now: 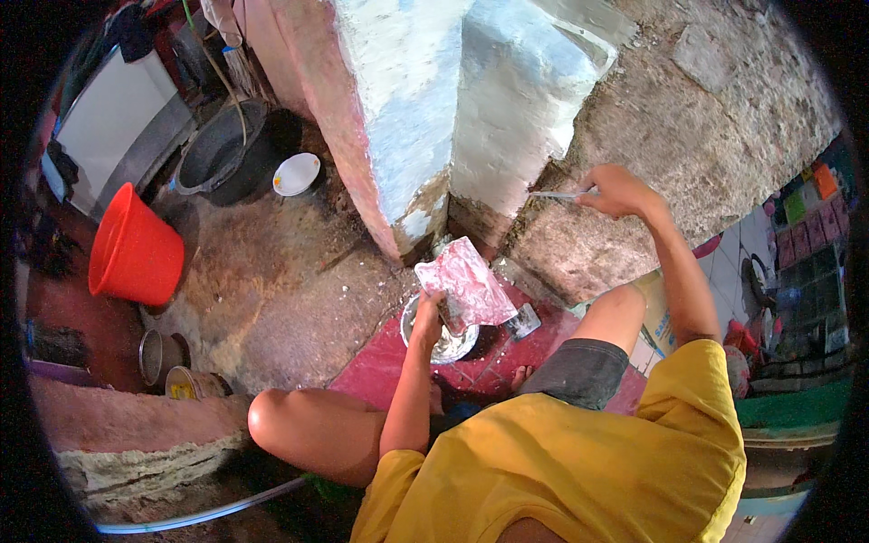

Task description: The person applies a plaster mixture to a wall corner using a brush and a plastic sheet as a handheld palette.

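Note:
My left hand (428,314) grips the edge of a pink-and-white smeared, bent sheet (469,282). Under it stands a white bucket (455,350) with whitish paste inside, partly covered by the sheet. Closed round a thin scraper (554,195), my right hand (623,191) brings the tool's flat blade to the lower edge of the pale plastered wall (509,122). Bare rough stone-like wall (652,154) lies beside and behind that hand. A small grey-white block-like piece (523,321) rests on the red floor next to the sheet; its kind is unclear.
At the left stand a red bucket (136,249), a black tub (222,156) with a hose, and a white bowl (297,174). Nearer are a metal pot (161,355) and a small tub (192,384). A low ledge (136,425) runs along the lower left.

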`<action>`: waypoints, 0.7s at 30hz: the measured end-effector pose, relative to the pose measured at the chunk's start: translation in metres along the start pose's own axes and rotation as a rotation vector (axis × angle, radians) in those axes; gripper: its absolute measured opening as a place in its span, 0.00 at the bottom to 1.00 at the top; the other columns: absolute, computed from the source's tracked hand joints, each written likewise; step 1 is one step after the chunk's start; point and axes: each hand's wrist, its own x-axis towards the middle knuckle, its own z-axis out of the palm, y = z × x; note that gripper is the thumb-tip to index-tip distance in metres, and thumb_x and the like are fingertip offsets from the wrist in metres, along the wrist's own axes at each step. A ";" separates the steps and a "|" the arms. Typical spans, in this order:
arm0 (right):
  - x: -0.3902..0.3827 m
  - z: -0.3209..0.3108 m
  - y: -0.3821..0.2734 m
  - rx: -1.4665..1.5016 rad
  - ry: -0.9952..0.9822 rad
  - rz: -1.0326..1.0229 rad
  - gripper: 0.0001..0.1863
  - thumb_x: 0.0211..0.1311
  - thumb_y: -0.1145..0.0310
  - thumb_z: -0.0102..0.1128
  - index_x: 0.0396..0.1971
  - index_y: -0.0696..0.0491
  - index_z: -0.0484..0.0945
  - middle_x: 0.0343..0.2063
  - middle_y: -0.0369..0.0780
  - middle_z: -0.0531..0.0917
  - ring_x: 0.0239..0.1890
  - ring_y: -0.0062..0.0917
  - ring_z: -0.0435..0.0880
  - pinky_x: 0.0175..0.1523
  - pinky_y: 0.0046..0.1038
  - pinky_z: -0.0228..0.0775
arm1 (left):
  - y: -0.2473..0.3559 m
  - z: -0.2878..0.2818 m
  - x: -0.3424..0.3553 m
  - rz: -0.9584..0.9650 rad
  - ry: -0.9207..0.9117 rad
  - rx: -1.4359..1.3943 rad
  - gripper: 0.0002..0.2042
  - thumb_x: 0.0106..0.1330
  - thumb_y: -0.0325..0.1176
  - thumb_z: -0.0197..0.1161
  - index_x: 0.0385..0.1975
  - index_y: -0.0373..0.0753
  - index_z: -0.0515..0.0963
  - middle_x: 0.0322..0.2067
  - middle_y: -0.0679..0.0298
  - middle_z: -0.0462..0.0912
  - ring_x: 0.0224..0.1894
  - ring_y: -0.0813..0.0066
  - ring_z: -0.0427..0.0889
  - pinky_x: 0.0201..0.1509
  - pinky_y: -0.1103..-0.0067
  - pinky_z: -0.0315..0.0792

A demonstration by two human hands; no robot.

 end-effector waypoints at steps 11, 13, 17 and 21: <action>0.018 0.032 -0.015 -0.025 -0.135 0.029 0.13 0.52 0.61 0.55 0.23 0.57 0.79 0.11 0.44 0.76 0.13 0.31 0.77 0.27 0.29 0.70 | -0.005 -0.010 0.007 0.049 0.047 0.057 0.14 0.57 0.28 0.51 0.44 0.39 0.63 0.33 0.62 0.71 0.35 0.68 0.73 0.33 0.67 0.72; 0.018 0.015 -0.027 0.069 -0.213 0.125 0.14 0.52 0.61 0.54 0.22 0.58 0.79 0.10 0.43 0.77 0.12 0.29 0.77 0.27 0.29 0.70 | -0.005 -0.016 0.008 0.064 0.014 0.013 0.11 0.57 0.27 0.51 0.40 0.39 0.64 0.30 0.63 0.71 0.31 0.69 0.73 0.30 0.68 0.72; 0.015 -0.020 -0.024 0.049 -0.310 0.178 0.13 0.53 0.63 0.54 0.24 0.59 0.78 0.10 0.41 0.77 0.11 0.26 0.78 0.24 0.28 0.70 | -0.002 -0.005 0.007 0.010 -0.018 0.012 0.11 0.58 0.26 0.50 0.40 0.37 0.64 0.31 0.63 0.71 0.32 0.69 0.73 0.32 0.68 0.72; -0.004 -0.050 -0.045 0.142 -0.265 0.213 0.11 0.54 0.66 0.53 0.28 0.59 0.78 0.09 0.39 0.77 0.11 0.25 0.77 0.22 0.26 0.70 | 0.000 0.000 -0.001 0.038 0.036 -0.001 0.19 0.58 0.28 0.51 0.49 0.35 0.59 0.41 0.60 0.70 0.41 0.66 0.71 0.43 0.69 0.70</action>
